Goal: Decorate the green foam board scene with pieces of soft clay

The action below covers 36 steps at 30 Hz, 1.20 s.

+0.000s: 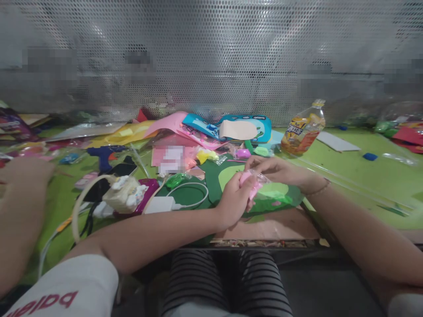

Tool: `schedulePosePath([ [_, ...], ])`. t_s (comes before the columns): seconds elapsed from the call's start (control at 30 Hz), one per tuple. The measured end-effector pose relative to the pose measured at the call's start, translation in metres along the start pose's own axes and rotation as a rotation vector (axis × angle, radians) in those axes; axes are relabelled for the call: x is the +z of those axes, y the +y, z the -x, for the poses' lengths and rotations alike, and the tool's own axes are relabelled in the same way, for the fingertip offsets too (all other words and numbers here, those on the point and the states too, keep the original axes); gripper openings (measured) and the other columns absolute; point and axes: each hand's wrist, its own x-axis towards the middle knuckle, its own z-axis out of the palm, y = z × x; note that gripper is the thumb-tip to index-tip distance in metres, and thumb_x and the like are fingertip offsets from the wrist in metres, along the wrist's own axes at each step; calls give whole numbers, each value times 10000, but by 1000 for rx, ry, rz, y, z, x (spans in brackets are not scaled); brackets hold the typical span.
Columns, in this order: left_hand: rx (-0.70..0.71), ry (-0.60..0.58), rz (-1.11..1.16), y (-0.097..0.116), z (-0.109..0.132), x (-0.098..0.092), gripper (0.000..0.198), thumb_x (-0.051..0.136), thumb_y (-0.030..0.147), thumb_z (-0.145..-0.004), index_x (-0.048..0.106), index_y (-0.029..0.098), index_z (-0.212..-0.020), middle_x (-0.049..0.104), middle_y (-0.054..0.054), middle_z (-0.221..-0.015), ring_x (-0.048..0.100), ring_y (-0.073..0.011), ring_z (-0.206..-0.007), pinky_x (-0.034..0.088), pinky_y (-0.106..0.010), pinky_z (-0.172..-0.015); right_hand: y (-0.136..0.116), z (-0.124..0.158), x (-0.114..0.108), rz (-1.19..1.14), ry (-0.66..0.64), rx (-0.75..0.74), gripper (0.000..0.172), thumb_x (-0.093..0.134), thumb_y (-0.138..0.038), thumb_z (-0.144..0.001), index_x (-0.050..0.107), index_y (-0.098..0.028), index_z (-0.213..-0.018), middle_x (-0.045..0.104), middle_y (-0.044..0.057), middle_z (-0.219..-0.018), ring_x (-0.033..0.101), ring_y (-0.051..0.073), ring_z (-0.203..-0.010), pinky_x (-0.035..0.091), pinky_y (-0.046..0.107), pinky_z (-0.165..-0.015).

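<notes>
My left hand point(233, 200) is closed around a soft pink lump in a clear plastic wrapper point(254, 190), which looks like a packet of modelling clay. On its far side, my right hand point(276, 169) has its fingers bent and pinched at the wrapper's edge; some fingertips are hidden. Both hands are over a dark green sheet point(211, 169) with a light green shape point(228, 176) on it. Just beyond them lie a purple clay packet point(243, 153), a light green one point(262, 151) and a yellow one point(206, 155).
A power strip with a plugged-in block point(124, 193), a white charger point(160, 204) and a blue glue gun point(103, 156) lie to the left. Another person's arm point(23, 207) reaches in there. A bottle point(304, 130) stands at the back right. Perforated metal point(211, 57) rises behind.
</notes>
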Motion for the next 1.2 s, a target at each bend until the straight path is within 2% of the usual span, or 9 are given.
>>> schedulePosePath([
  [0.17,3,8,36,1,-1,0,294,458,482,-847,435,190,-859,420,97,-502,390,-31,-354,393,-183,-441,6,1,-4,-53,41,60,170,635,-305,-794,712,-172,-866,542,67,-1030,533,138,-904,425,304,-811],
  [0.37,21,18,105,0,-3,-1,254,522,418,-805,410,190,-791,455,82,-542,441,-43,-383,406,-189,-434,9,0,-3,-117,171,71,169,724,-302,-697,698,-167,-795,590,53,-972,566,140,-871,456,303,-804],
  [0.57,32,84,60,-1,-7,-3,239,525,405,-808,411,195,-800,438,92,-546,384,-25,-363,371,-163,-394,9,-5,6,-55,245,43,175,685,-323,-735,669,-164,-807,585,57,-954,562,146,-882,463,299,-785],
  [0.63,13,100,55,-1,-6,-2,224,534,383,-803,410,197,-805,415,100,-541,348,-12,-357,344,-146,-384,8,-5,8,-16,228,34,172,674,-325,-744,655,-164,-801,573,56,-951,554,145,-885,463,288,-772],
  [0.77,-30,70,60,-1,1,2,178,522,330,-805,403,198,-801,412,97,-538,311,-5,-351,284,-137,-371,2,-3,6,71,76,-7,165,613,-316,-802,631,-160,-851,541,60,-987,544,124,-849,463,262,-730],
  [0.9,-94,12,75,2,7,5,162,507,330,-807,413,200,-833,412,92,-505,320,-23,-349,224,-146,-357,-4,-1,3,182,-35,-58,171,555,-314,-851,603,-154,-890,525,68,-1012,531,130,-901,444,279,-803],
  [1.1,-94,6,130,5,6,5,128,502,285,-797,414,196,-824,402,101,-470,325,-14,-334,261,-150,-396,-2,-1,-1,179,-42,-44,193,525,-345,-869,559,-156,-887,511,69,-1012,507,148,-951,418,285,-830],
  [1.2,-100,-12,151,4,5,5,136,509,297,-785,432,198,-835,399,100,-455,313,-22,-324,228,-151,-367,-3,1,-4,185,-75,-14,216,540,-367,-857,556,-152,-842,504,64,-1002,504,139,-914,416,269,-804],
])
